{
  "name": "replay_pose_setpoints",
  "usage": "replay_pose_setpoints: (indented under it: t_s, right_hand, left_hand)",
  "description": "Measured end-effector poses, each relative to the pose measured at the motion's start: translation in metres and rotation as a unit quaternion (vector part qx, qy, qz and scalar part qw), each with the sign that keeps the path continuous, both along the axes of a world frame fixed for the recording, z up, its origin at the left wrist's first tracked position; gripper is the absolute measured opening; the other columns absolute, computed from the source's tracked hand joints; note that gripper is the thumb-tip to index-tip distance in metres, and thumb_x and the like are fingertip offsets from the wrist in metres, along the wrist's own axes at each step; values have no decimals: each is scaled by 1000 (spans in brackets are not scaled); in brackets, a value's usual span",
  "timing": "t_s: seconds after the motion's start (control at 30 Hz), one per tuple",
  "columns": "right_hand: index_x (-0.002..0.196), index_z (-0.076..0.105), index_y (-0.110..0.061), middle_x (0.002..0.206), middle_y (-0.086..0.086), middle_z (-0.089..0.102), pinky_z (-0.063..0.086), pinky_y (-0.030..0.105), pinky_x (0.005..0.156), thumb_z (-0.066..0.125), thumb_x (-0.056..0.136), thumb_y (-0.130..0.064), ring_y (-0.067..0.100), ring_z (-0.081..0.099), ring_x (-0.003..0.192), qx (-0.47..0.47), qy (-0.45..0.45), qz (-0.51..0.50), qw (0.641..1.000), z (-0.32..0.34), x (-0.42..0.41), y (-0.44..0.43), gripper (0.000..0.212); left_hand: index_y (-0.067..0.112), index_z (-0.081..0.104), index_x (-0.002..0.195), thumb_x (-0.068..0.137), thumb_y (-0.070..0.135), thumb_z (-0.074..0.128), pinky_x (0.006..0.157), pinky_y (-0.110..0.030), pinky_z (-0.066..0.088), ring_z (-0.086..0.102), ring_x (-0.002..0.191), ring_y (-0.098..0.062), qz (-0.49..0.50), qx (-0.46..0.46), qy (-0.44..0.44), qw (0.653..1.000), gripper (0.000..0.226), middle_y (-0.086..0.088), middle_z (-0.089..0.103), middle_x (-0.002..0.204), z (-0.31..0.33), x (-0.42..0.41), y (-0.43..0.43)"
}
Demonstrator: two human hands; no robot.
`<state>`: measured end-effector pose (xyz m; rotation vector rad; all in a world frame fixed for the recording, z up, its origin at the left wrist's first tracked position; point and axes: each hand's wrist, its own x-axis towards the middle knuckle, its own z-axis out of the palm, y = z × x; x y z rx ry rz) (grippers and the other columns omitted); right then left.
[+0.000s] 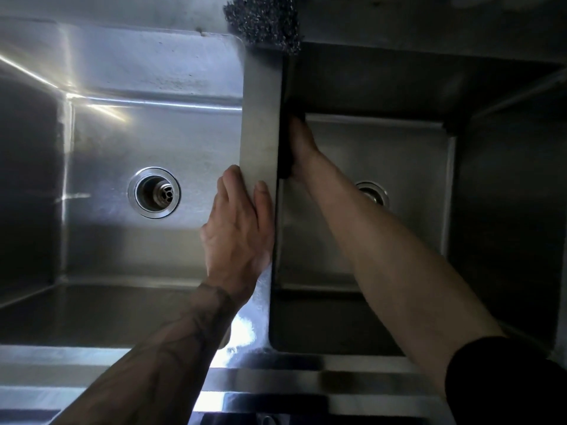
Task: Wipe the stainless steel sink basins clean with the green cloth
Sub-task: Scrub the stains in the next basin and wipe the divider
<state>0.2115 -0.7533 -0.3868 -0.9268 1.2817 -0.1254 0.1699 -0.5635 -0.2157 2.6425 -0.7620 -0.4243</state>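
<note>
The left basin (122,142) of the stainless steel double sink lay bright under streaks of reflected light, with its round drain (154,192) open in the middle of the floor. A tattooed left forearm (171,342) crossed the sink's front rim (61,360) and reached up to the divider (263,118) between the two basins. The left hand (237,228) rested on that divider's near end and held nothing. Its fingers (230,179) were straight and close together, lying over the divider's left edge against the wall of the left basin, and the thumb lay flat on the divider's top.

At the far end of the divider, on the back ledge, sat a wad of steel wool scourer (264,26).

Just right of the divider, inside the shaded right basin (414,167), the cloth (284,170) was held against the basin's left wall. It looked dark in the shadow, and its green could not be made out. The right hand (302,142) pressed on it, palm toward the wall and fingers pointing away from the person. The cloth showed past the fingertips and below the heel of the hand. Whether the fingers curled round the cloth or only lay flat on it could not be told.

The bare right forearm (383,250) ran diagonally across the right basin and hid part of that basin's drain (376,193). A black sleeve (506,381) was pushed up at the elbow in the lower right corner.
</note>
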Motion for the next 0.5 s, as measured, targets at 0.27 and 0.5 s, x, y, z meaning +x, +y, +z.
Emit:
replay_pose_setpoints:
  t_s: [0.27, 0.5]
  right_hand:
    - [135, 59, -19, 132, 10, 66, 50, 50, 106, 60, 87, -49, 27, 62, 123, -106, -47, -45, 992, 103, -31, 36, 57]
    - [124, 59, -27, 122, 2, 68, 54, 33, 95, 56, 101, -33, 14, 67, 112, -20, -77, 1, 997, 163, -126, 137, 24]
  left_hand:
    - [13, 47, 123, 108, 40, 17, 63, -37, 32, 45, 95, -23, 12, -32, 17, 999, 43, 9, 32, 109, 0, 1, 0]
    - [9, 50, 121, 106, 42, 12, 64, -35, 22, 38, 99, -17, -38, -13, -5, 999, 52, 17, 10, 105, -5, 3, 2]
